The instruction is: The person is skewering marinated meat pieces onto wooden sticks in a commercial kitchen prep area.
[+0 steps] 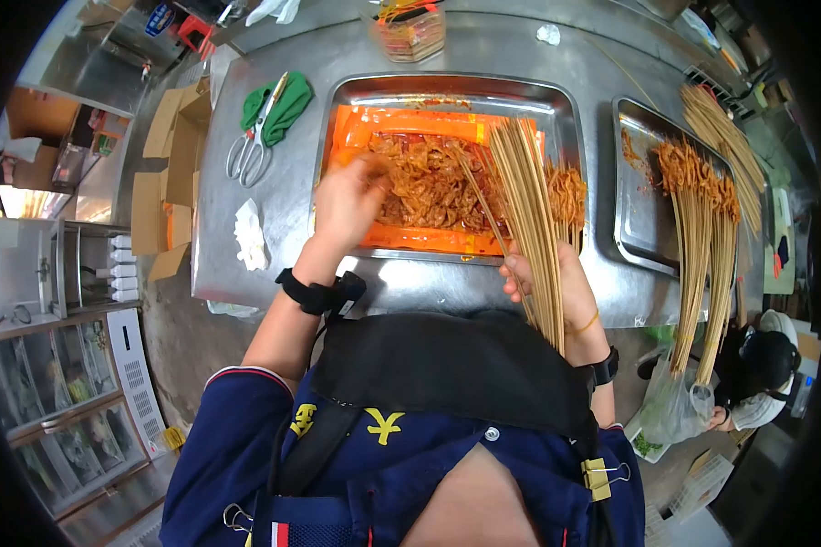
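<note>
My right hand (566,283) is closed round a thick bundle of bamboo skewers (531,210), held upright over the right end of a metal tray (570,105). One skewer (483,202) stands apart from the bundle, slanting from near my right thumb toward the meat. Sliced meat in red sauce (424,178) lies on an orange plastic packet (401,118) in the tray. My left hand (351,196) is over the meat's left edge, its fingers smeared by motion, so I cannot make out what they hold. Loaded skewers (569,196) lie partly hidden behind the bundle.
To the right, a second tray (639,205) carries several loaded skewers (693,210); more skewers (725,137) lie beyond. Scissors (251,150), a green cloth (287,108) and a crumpled tissue (250,234) are on the left. Another person (766,365) is at the lower right.
</note>
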The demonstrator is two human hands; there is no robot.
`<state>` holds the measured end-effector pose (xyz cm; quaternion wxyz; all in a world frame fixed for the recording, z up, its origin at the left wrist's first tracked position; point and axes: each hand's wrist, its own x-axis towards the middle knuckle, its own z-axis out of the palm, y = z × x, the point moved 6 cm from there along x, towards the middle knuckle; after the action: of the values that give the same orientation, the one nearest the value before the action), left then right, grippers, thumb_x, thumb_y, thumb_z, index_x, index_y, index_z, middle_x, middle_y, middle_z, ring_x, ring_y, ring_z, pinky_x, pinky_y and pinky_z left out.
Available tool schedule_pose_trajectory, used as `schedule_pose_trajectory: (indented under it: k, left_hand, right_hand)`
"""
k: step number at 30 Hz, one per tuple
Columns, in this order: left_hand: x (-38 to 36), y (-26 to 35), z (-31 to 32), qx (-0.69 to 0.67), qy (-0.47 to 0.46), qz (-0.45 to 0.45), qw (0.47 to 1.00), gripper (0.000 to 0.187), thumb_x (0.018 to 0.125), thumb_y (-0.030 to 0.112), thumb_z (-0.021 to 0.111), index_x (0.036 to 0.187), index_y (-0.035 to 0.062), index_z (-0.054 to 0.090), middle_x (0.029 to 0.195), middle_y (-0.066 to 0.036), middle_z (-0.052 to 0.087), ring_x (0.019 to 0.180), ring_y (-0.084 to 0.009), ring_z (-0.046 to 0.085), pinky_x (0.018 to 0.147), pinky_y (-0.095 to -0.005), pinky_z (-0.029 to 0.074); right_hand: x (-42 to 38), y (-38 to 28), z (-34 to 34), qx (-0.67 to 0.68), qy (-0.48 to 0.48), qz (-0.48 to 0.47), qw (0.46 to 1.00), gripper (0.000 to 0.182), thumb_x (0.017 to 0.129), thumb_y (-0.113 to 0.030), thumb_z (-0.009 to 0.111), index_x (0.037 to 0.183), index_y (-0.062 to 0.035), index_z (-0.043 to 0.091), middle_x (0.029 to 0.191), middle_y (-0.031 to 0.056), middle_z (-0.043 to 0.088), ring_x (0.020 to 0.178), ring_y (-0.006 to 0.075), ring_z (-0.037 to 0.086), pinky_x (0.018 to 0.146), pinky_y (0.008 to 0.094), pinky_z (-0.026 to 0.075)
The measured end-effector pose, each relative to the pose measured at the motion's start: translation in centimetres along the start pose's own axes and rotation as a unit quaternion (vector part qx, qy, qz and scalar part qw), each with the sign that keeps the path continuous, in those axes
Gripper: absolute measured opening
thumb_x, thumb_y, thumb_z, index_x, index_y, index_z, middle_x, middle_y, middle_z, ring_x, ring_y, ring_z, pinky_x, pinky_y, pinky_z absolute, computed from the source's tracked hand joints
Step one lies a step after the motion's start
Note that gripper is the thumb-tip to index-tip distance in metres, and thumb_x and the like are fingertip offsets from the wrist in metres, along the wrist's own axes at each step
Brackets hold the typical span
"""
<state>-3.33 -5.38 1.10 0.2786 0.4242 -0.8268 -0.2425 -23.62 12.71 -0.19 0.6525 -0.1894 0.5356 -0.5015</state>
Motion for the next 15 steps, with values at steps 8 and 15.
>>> schedule_pose_trajectory:
  k: [8, 15]
  left_hand:
    - [-0.5, 1.0, 0.7, 0.138, -0.059, 0.02, 0.989, 0.026, 0.07, 0.008, 0.059, 0.095, 0.0011, 0.062, 0.08, -0.02, 0.061, 0.077, -0.0377, 0.058, 0.07, -0.0433, 0.046]
    - [0.1, -1.4, 1.2, -0.32, -0.037, -0.202, 0.925, 0.022, 0.083, 0.009, 0.058, 0.1, -0.004, 0.06, 0.084, -0.007, 0.065, 0.067, -0.0138, 0.061, 0.061, -0.0252, 0.049]
  right_hand:
    - [-0.1, -0.1, 0.2, -0.001, -0.004, -0.006, 1.0, 0.012, 0.084, -0.007, 0.062, 0.092, -0.0012, 0.055, 0.074, 0.0078, 0.059, 0.058, 0.0121, 0.059, 0.049, 0.0225, 0.05]
    - [-0.3, -0.4, 0.8, -0.019, -0.006, 0.001, 1.0, 0.012, 0.083, -0.007, 0.062, 0.091, -0.0012, 0.056, 0.073, 0.0073, 0.06, 0.058, 0.0118, 0.06, 0.049, 0.0222, 0.05]
